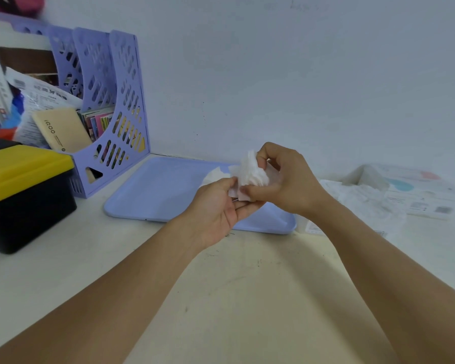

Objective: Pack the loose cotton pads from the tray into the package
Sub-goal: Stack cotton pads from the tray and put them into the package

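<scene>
Above the lilac tray (pixel 153 190), both hands are holding a bunch of white cotton pads (pixel 251 170).
Right hand (pixel 286 179) is pinching the bunch from the top with curled fingers; left hand (pixel 216 208) is gripping its lower edge, fingers curled under. More pads (pixel 214 176) are lying on the tray just behind the left hand, partly blocked by it. Package (pixel 415 190) is sitting well to the right on the table (pixel 247 285), washed out, print unreadable. Purple file rack (pixel 111 114) and yellow-lidded black box (pixel 24 190) are standing at left, the box cut off by the frame edge.
</scene>
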`<state>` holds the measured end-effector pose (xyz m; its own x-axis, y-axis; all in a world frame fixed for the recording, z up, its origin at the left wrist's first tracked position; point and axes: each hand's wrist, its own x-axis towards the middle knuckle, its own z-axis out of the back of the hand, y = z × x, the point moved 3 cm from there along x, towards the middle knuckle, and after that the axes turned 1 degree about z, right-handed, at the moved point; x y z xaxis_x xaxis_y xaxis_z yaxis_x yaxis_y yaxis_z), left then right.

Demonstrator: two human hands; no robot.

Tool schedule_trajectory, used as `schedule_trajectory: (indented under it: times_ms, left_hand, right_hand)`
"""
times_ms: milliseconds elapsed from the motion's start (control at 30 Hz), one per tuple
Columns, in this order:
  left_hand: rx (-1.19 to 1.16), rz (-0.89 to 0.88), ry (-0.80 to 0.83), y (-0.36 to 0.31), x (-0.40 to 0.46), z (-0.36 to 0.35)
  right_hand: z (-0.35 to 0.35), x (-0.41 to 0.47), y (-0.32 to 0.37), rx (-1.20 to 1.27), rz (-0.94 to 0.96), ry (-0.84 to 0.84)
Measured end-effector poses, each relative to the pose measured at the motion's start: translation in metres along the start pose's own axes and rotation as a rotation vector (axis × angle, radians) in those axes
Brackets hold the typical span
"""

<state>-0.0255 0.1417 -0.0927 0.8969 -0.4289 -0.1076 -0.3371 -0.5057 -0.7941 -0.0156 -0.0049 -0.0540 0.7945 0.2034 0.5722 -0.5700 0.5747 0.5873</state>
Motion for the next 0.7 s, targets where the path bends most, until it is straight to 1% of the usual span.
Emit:
schedule_trajectory:
  times_ms: [133, 267, 467, 600, 700]
  left_hand:
    - [-0.052, -0.001, 0.007, -0.002, -0.002, -0.001]
    - [-0.103, 0.010, 0.028, -0.003, -0.002, 0.000]
    - [-0.033, 0.016, 0.019, -0.004, -0.002, 0.001]
    - [-0.047, 0.025, 0.024, -0.004, -0.002, 0.001]
    - [-0.052, 0.027, 0.028, -0.003, 0.000, 0.002]
  right_hand:
    - [0.000, 0.001, -0.008, 0.182, -0.058, -0.065]
    - [0.004, 0.002, -0.006, 0.257, -0.079, -0.081]
    - [0.011, 0.005, 0.011, 0.009, 0.048, 0.066]
    - [0.016, 0.006, 0.017, -0.026, 0.069, 0.022]
    - [0.016, 0.006, 0.016, -0.102, 0.049, 0.079]
